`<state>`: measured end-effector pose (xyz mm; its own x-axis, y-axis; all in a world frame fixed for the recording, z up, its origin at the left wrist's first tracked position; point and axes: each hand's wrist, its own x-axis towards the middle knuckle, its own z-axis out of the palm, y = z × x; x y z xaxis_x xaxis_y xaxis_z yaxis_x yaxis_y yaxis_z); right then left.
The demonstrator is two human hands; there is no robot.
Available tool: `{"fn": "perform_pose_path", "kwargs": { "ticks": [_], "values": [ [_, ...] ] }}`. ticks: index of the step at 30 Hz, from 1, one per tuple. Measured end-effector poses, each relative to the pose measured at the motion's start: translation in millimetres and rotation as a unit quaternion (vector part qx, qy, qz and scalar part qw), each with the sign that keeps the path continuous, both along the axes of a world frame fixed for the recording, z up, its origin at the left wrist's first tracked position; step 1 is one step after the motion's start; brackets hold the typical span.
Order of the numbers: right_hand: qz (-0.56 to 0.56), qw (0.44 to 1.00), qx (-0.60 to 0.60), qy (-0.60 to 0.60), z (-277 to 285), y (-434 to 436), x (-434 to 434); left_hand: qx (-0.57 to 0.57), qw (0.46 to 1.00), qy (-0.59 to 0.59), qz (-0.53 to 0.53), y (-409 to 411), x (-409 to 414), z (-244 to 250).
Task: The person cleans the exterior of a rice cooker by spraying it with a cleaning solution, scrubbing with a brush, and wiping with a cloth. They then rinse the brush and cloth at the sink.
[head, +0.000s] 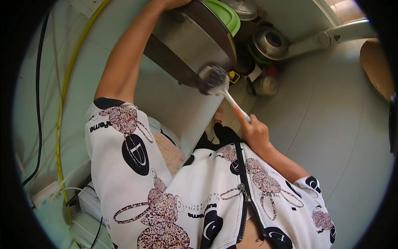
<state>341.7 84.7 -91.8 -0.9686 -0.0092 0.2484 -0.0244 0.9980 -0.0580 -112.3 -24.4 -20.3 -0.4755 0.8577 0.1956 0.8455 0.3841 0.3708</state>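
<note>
My left hand (pixel 175 2) is at the top edge of the view, at the upper rim of a large, tilted stainless-steel object (pixel 189 34) with dark borders; its fingers are partly cut off, so its grip is unclear. My right hand (pixel 255 132) is closed around the white handle of a scrub brush (pixel 214 79), index finger laid along the handle. The brush's dark bristles are blurred and overlap the steel object's lower right end; whether they touch it is unclear. A green plastic tray or lid (pixel 225 15) shows behind the dark rim.
A lidded metal pot (pixel 270 43), another metal lid (pixel 244 7), a glass jar (pixel 269 85) and a yellow-capped container (pixel 232 76) stand beyond the brush. A white pipe (pixel 311 45) runs along the wall. At left hang a yellow hose (pixel 67 81) and a black cable (pixel 39 93).
</note>
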Motion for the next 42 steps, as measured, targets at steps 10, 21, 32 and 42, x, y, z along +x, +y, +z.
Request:
{"fn": "perform_pose_path", "kwargs": {
  "ticks": [10, 21, 32, 42],
  "values": [
    [-0.015, 1.000, -0.021, -0.006, 3.4, -3.1, 2.7, 0.000, 1.000, -0.002, 0.009, -0.6, -2.9, -1.2],
    [-0.079, 0.989, -0.121, 0.035, -20.5, 6.9, 3.7, -0.011, 1.000, 0.014, 0.000, -2.5, -5.9, -10.5],
    [-0.073, 0.985, -0.129, 0.087, -30.4, -22.9, -39.3, -0.038, 0.997, -0.037, 0.050, -8.2, 11.8, 6.6],
    [-0.057, 0.981, -0.172, 0.068, -5.7, -29.0, -49.5, -0.017, 0.999, -0.040, -0.014, -3.4, 5.3, 4.6]
  ]
}}
